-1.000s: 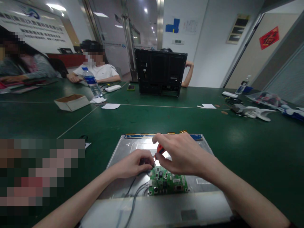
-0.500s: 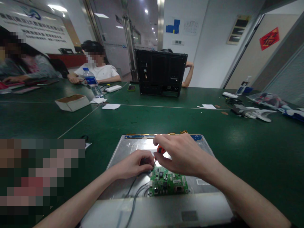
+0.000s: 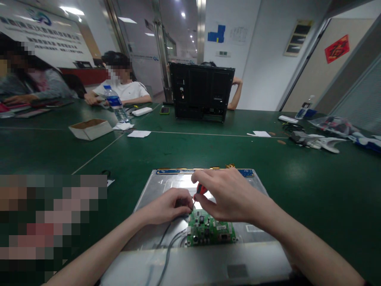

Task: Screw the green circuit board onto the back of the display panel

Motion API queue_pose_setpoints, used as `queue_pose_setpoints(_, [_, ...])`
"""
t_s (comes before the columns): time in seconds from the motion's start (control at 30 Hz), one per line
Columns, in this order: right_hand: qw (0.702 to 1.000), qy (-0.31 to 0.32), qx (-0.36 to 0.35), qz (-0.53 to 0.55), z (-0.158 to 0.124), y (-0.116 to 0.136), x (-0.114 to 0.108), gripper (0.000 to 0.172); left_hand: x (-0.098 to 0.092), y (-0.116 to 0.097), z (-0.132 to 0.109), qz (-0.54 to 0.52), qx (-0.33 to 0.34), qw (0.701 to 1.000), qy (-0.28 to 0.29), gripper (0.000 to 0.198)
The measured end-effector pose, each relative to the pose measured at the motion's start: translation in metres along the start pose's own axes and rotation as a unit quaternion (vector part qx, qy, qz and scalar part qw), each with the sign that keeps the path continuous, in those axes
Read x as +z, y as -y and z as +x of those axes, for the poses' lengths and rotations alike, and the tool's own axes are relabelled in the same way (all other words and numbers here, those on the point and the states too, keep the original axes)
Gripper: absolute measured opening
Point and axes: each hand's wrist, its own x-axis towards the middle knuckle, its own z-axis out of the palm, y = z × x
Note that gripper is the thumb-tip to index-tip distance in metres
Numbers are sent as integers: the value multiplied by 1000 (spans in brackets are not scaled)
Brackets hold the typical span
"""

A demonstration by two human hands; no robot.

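Note:
A red-and-black screwdriver (image 3: pixel 201 189) is in my right hand (image 3: pixel 224 194), its fingers closed around the handle. The thin shaft points down at the upper left corner of a green circuit board (image 3: pixel 211 228). Beside that corner, my left hand (image 3: pixel 174 204) has its fingertips pinched together near the screwdriver tip; whatever they hold is hidden. The board lies on the silver metal back of a flat display panel (image 3: pixel 145 194). Dark cables (image 3: pixel 169 254) run from the board's left side toward me. A blue circuit strip (image 3: pixel 248 172) lines the panel's far edge.
Across the green table (image 3: pixel 184 149) stands a black monitor frame (image 3: pixel 205 91), with a person partly behind it. An open box (image 3: pixel 91 129) and a water bottle (image 3: pixel 116 103) are left, near two seated people. White-and-grey parts (image 3: pixel 317 141) and a plastic bag (image 3: pixel 336 123) lie right.
The screwdriver handle has turned slightly within my right fingers. Both hands stay at the same corner of the board.

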Motion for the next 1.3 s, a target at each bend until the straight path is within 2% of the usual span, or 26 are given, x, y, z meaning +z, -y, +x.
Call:
queue_pose_setpoints(0.77, [1000, -19, 13, -8, -1, -1, 0, 14, -2, 0, -2, 3, -10, 1000, 1, 12])
queue_pose_setpoints(1.17, [1000, -3, -3, 3, 1, -1, 2, 12, -2, -4, -2, 18, -5, 1000, -9, 13])
queue_pose_setpoints(1.3, [1000, 0, 4, -3, 2, -2, 3, 16, -2, -4, -1, 16, -7, 1000, -6, 13])
